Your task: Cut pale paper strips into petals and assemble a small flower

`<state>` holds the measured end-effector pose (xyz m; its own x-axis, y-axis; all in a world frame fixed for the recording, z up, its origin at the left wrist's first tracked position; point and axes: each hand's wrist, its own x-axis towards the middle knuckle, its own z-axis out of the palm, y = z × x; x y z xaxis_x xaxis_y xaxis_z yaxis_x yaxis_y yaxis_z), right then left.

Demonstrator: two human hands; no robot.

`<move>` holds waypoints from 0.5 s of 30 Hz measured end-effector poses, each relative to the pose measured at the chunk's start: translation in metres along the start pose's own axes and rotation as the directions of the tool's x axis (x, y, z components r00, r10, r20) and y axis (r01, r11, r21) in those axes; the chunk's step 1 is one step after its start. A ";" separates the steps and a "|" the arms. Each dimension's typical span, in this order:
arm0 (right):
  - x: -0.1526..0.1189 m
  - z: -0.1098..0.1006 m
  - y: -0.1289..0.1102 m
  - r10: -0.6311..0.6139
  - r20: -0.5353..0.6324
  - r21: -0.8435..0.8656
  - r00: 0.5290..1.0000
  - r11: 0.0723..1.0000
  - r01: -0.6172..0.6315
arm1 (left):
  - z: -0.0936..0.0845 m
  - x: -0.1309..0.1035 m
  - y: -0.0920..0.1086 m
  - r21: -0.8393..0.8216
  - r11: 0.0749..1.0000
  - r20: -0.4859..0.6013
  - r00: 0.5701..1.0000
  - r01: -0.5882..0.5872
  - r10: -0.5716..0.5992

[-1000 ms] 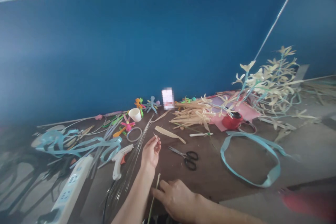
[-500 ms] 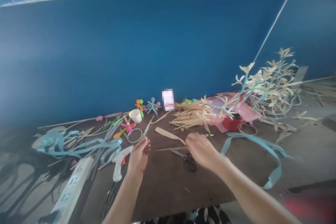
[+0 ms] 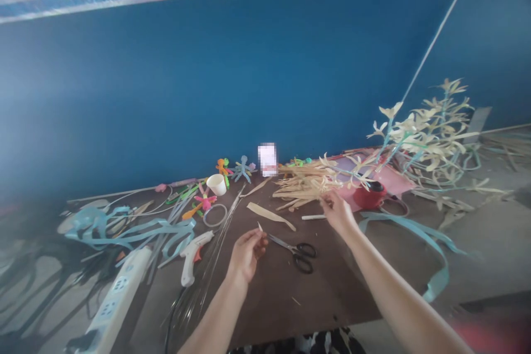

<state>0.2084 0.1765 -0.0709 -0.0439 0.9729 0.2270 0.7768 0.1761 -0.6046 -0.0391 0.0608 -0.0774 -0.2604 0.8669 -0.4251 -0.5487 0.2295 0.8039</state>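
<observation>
My left hand (image 3: 248, 251) is closed in a pinch, with a small pale pointed piece (image 3: 260, 227) sticking up from its fingertips. Just right of it lie scissors (image 3: 296, 249) with black handles, blades pointing left. My right hand (image 3: 338, 213) reaches to the front edge of a pile of dry tan husk strips (image 3: 307, 185). Its fingers are drawn together; what they hold, if anything, is too small to make out. One wide husk strip (image 3: 270, 215) lies apart between the hands. A white stick (image 3: 313, 217) lies by the right hand.
On the left are a glue gun (image 3: 193, 257), thin wires (image 3: 218, 238), a tape ring (image 3: 214, 215), blue ribbon (image 3: 141, 234) and a power strip (image 3: 118, 293). A paper cup (image 3: 216, 184) stands behind. On the right are a red tape roll (image 3: 369, 197) and pale artificial flowers (image 3: 418, 127).
My left hand has let go of the thin wires, now lying on the table, and moved right. My right hand moved up and right to the husk pile; the thin greenish strip it held no longer shows.
</observation>
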 end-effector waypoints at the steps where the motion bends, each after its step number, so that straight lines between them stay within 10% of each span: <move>1: 0.003 -0.003 0.002 0.014 -0.039 -0.029 0.999 0.999 -0.015 | 0.002 -0.001 0.000 0.010 1.000 0.008 1.000 0.004 -0.004; 5: -0.005 -0.012 -0.014 -0.056 -0.149 -0.128 0.987 0.991 0.037 | 0.007 -0.004 0.000 0.034 0.999 0.033 0.999 0.024 -0.025; 8: -0.029 -0.004 -0.048 -0.205 0.072 0.116 0.976 0.974 0.196 | 0.011 -0.005 -0.002 0.065 0.998 0.059 0.998 0.023 -0.027; 15: -0.065 0.048 -0.096 -0.173 0.388 0.631 0.905 0.765 -0.124 | 0.019 -0.013 -0.009 0.250 0.958 0.082 0.989 -0.140 0.123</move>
<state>0.1066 0.1037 -0.0638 -0.4181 0.9083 0.0141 0.2034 0.1087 -0.9730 -0.0155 0.0561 -0.0715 -0.2595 0.9221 -0.2872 -0.2904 0.2091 0.9338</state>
